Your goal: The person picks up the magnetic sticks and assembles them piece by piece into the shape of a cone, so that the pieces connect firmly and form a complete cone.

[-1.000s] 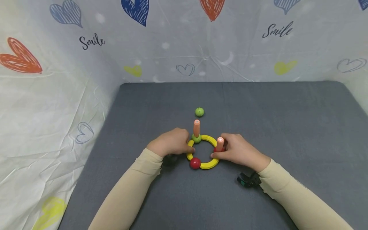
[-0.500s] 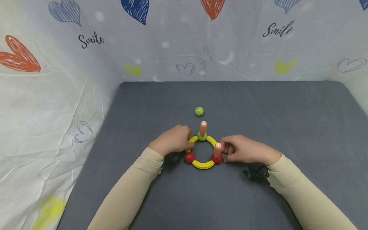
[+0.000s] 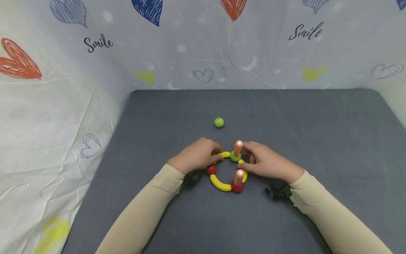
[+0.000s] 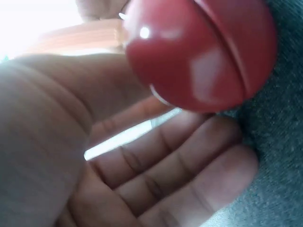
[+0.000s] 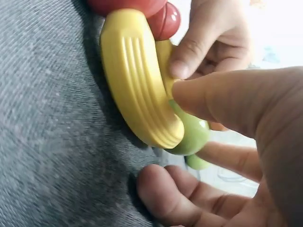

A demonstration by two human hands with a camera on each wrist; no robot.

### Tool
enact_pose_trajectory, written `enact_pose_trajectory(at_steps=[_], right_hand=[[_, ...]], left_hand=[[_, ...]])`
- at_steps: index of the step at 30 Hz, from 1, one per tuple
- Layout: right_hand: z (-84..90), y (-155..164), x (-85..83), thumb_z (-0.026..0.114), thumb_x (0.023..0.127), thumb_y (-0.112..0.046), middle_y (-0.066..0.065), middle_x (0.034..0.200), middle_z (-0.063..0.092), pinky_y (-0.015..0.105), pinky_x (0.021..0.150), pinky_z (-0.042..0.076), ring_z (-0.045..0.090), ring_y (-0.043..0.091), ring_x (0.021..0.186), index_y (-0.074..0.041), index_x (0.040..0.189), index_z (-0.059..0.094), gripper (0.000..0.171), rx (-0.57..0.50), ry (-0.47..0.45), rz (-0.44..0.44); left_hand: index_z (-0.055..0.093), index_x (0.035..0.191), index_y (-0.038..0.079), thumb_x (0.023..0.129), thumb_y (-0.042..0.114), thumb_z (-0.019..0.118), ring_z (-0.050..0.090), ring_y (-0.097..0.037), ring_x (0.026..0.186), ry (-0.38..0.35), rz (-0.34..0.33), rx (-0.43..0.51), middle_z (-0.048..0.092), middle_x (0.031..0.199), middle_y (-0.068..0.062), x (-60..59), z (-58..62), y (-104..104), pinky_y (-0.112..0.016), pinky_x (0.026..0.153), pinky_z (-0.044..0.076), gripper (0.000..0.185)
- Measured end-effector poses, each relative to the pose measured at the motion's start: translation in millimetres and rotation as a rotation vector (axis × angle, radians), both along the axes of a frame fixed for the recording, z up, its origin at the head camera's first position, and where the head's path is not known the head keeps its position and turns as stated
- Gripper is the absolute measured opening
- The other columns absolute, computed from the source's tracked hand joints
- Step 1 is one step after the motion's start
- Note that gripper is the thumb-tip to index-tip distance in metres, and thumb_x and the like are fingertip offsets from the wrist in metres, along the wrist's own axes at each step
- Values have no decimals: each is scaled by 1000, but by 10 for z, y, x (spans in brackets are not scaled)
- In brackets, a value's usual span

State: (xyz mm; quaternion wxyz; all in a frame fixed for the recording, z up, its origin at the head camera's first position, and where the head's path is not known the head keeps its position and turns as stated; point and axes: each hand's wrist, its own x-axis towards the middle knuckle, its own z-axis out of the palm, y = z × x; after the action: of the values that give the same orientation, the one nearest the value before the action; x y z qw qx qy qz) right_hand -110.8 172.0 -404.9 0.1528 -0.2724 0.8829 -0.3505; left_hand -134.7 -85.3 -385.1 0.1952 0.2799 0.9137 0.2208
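Observation:
A toy ring of yellow curved pieces (image 3: 221, 184) joined by balls lies on the grey table. It has a red ball (image 3: 211, 169) at left, a green ball (image 3: 235, 156) at upper right and another red ball (image 3: 237, 186) at lower right. Orange pegs (image 3: 238, 147) stand upright on the green and lower-right red balls. My left hand (image 3: 201, 154) pinches the ring's upper-left yellow piece, thumb inside. At the right side, my right hand (image 3: 269, 162) has its thumb inside the ring and its index finger behind the green ball, other fingers spread below in the right wrist view.
A loose green ball (image 3: 219, 122) lies beyond the ring. The grey tabletop (image 3: 311, 134) meets a white backdrop (image 3: 266, 42) printed with hearts. Black wrist devices (image 3: 278, 191) hang under the sleeves.
The ring has turned clockwise, carrying its pegs toward the right and the near side. My right hand came off the lower-right red ball and moved to the green ball's side; the left shifted right.

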Motion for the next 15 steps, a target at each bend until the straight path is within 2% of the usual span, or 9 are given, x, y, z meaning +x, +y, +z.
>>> enact_pose_trajectory(at_steps=[3,5,9,12,15], right_hand=[[-39,-13,3,81,93,-17,-1,112,67,28,70,51,59,7,70,-24,106,64,23,-52,46,13],[-50,-16,3,81,92,-15,-4,113,68,27,69,51,59,7,70,-24,102,64,22,-77,62,18],[-56,-16,-2,81,92,-13,-6,100,67,27,67,50,58,7,70,-23,101,66,20,-81,63,15],[-57,-19,-9,81,93,-14,-7,93,65,27,66,50,58,8,70,-22,101,66,19,-72,50,9],[-57,-20,-11,81,93,-14,-7,91,64,27,66,50,59,9,70,-22,100,66,19,-69,41,4]], left_hand=[[78,112,14,103,27,70,58,-9,64,-9,-38,8,67,78,6,-17,36,-29,-26,65,49,17],[76,121,12,104,26,68,58,-9,66,-2,-37,-6,69,84,4,-37,99,-91,-27,66,50,23],[70,135,9,104,22,67,64,-13,72,26,33,-80,73,103,-3,-84,269,-304,-33,79,57,33],[71,132,6,103,19,68,67,-16,84,5,103,-138,73,113,-7,-110,361,-463,-39,90,58,32],[76,113,4,99,16,68,66,-19,83,-47,151,-190,73,99,-8,-126,397,-552,-40,82,58,20]])
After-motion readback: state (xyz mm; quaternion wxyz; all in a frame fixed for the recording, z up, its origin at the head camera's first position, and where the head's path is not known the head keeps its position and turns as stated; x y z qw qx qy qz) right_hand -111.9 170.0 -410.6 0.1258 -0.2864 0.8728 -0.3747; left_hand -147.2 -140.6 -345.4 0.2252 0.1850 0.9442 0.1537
